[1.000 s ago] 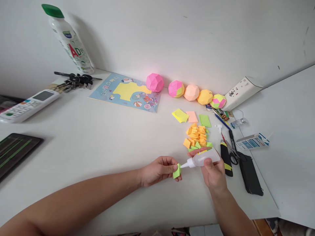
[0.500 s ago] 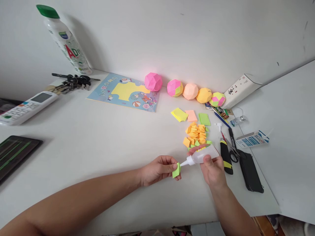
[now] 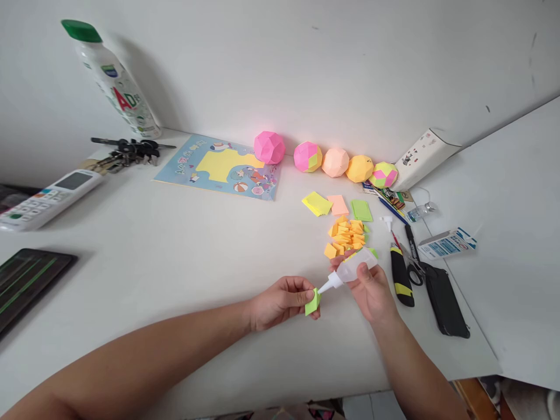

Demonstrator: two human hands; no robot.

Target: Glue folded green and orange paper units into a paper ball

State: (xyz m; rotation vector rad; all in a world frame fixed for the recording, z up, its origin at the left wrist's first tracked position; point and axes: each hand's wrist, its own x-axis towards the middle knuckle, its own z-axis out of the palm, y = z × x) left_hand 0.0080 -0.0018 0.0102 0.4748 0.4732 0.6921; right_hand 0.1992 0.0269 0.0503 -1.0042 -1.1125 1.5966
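Note:
Between thumb and fingers, my left hand pinches a folded green paper piece above the white table. My right hand is wrapped round a translucent white glue bottle, tilted down to the left. Its narrow nozzle tip is at the upper right edge of the green paper; whether glue is coming out is too small to see. Just beyond the bottle lies a heap of folded orange paper pieces. Some green pieces among them are partly hidden by my right hand.
Several faceted paper balls, including a pink one, line the wall. Right of my right hand lie a utility knife, scissors and a black pouch. A tablet, remote, keys and bottle are at left.
My right hand and the glue bottle have shifted slightly left and the bottle is tilted more steeply. My left hand still pinches the green paper in nearly the same spot. The view has shifted a little.

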